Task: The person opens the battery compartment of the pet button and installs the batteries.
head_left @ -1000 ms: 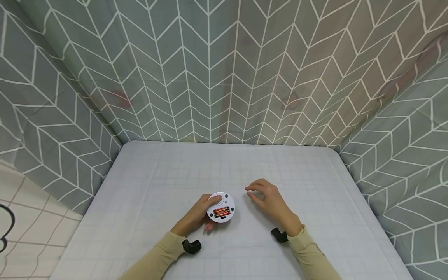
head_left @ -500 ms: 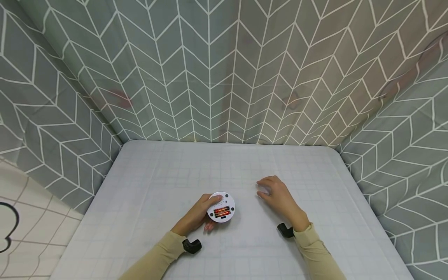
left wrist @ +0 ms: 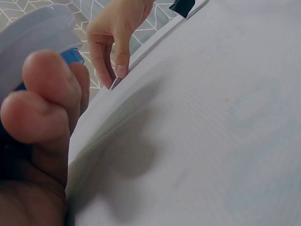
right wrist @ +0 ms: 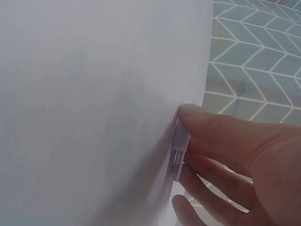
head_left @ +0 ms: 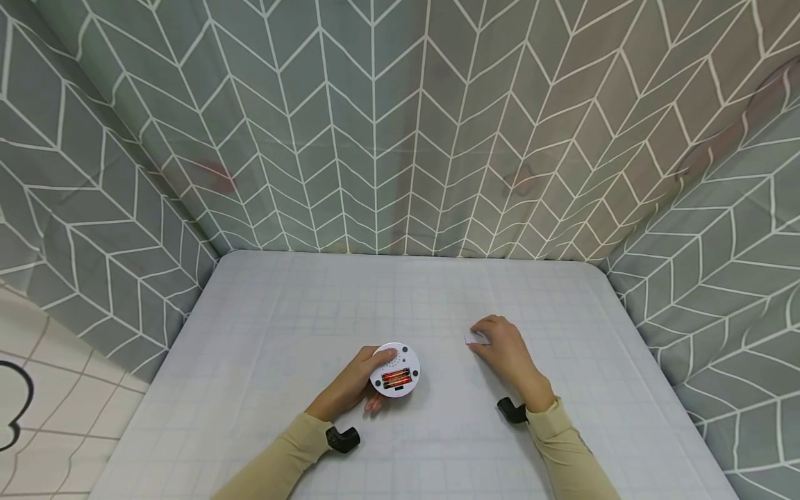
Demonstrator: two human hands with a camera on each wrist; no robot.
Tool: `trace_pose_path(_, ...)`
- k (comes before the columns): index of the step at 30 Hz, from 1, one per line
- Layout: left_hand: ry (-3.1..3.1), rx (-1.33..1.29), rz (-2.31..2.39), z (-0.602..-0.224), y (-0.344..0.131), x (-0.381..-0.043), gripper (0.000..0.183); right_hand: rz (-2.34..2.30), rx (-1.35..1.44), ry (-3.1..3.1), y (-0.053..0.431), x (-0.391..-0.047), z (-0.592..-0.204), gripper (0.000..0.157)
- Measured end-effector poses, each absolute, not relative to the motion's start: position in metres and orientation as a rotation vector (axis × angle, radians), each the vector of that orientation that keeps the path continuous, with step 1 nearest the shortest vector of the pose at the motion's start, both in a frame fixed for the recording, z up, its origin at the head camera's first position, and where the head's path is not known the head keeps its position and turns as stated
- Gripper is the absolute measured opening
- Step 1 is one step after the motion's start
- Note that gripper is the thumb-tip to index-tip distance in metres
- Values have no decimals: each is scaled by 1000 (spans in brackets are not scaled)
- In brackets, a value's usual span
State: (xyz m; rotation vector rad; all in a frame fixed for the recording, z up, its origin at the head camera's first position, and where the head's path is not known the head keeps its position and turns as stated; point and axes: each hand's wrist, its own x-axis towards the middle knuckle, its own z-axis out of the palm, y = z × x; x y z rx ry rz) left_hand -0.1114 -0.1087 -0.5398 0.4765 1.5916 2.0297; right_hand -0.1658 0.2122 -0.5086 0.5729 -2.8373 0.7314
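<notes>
My left hand grips a round white device, its underside turned up. Two red-and-black batteries lie in its uncovered compartment, beside a cluster of small holes and dark round feet. The left wrist view shows the device's white side and a bit of blue past the curled fingertips. To the right, my right hand pinches a small white battery cover between thumb and fingers, close over the table. The cover stands on edge in the right wrist view, with a clip-like ridge at one end.
A white cloth with a faint grid covers the table. Grey curtains with white chevron lines hang behind it and on both sides. A black wrist camera sits on the left cuff, another camera on the right.
My right hand has moved to the right, away from the device, and the white battery cover now shows between its fingers. My left hand and the device have stayed still.
</notes>
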Motion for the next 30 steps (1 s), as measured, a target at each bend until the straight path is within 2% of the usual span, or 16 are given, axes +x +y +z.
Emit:
trace_pose_path(12, 1589, 477, 2031, -541, -109, -112, 56, 831, 612, -2802, 211, -166, -508, 24)
trace_pose_path(30, 1617, 474, 2015, -541, -108, -111, 56, 1043, 818, -2559, 182, -150, -491, 29)
